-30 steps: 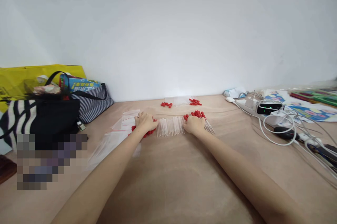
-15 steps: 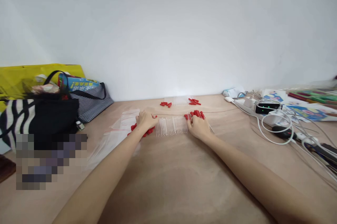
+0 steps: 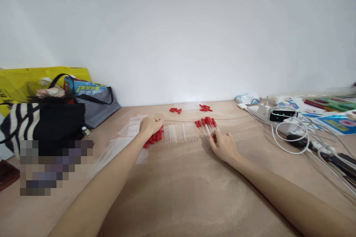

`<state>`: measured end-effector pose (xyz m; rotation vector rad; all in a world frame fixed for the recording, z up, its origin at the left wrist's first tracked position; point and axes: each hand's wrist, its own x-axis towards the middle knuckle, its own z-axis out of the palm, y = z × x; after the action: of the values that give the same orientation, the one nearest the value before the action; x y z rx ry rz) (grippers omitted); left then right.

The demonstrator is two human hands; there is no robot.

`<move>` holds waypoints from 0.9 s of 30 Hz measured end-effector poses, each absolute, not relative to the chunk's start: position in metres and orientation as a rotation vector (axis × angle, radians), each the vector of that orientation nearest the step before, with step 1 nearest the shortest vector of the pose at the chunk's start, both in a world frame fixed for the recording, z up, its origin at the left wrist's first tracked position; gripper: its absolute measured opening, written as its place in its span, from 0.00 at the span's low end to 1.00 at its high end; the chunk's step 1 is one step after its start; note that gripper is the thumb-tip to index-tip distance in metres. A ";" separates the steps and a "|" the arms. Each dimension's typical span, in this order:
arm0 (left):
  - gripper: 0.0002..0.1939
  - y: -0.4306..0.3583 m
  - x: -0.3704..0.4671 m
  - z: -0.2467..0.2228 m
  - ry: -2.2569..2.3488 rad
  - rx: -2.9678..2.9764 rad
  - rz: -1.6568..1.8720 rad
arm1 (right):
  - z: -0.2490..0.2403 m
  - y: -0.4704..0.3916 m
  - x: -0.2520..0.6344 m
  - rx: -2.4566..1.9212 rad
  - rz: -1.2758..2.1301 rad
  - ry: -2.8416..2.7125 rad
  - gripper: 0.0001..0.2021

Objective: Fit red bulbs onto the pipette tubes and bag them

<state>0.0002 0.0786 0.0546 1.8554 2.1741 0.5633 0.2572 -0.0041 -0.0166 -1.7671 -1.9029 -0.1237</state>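
Several red rubber caps [image 3: 153,139] lie in a pile at the centre left, beside flat clear plastic bags [image 3: 122,138]. My left hand [image 3: 150,125] is over this pile with its fingers closed; what they hold, if anything, is too small to name. A row of thin clear tubes [image 3: 181,133] lies between my two hands. To its right, a bundle of clear tubes with red caps [image 3: 208,121] points away from me. My right hand [image 3: 223,144] touches the near ends of the bundle with its fingertips, and whether it grips a tube is hidden.
Two small groups of red caps [image 3: 175,110] and clear tubes lie near the wall. At left are a black bag [image 3: 58,125], a striped bag [image 3: 97,109] and a yellow bag [image 3: 80,75]. White cables [image 3: 278,137], a power strip and papers lie at right.
My right hand has moved right and toward me, uncovering the capped tubes. My left hand has shifted slightly left, and more of the red pile shows beneath it.
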 end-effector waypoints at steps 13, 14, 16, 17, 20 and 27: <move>0.08 0.055 -0.018 0.060 2.159 2.187 0.692 | -0.019 -0.003 0.254 -1.712 -0.052 -1.951 0.08; 0.06 0.047 -0.015 0.057 2.075 2.257 0.710 | -0.020 -0.002 0.254 -1.661 -0.024 -1.969 0.07; 0.04 0.028 -0.008 0.049 1.892 2.372 0.721 | -0.022 -0.002 0.254 -1.516 0.051 -2.007 0.07; 0.04 0.019 -0.004 0.044 1.719 2.446 0.765 | -0.022 -0.003 0.253 -1.434 0.092 -2.021 0.07; 0.06 -0.004 0.005 0.024 1.348 2.489 0.797 | -0.023 -0.006 0.247 -1.217 0.174 -2.046 0.10; 0.09 -0.017 0.011 0.000 1.261 2.441 0.846 | -0.022 -0.014 0.230 -1.056 0.185 -2.198 0.12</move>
<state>0.0113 -0.0173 -0.0002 2.4407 1.2614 0.8459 0.2302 -0.0141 -0.0219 -1.0559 -2.1976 0.1851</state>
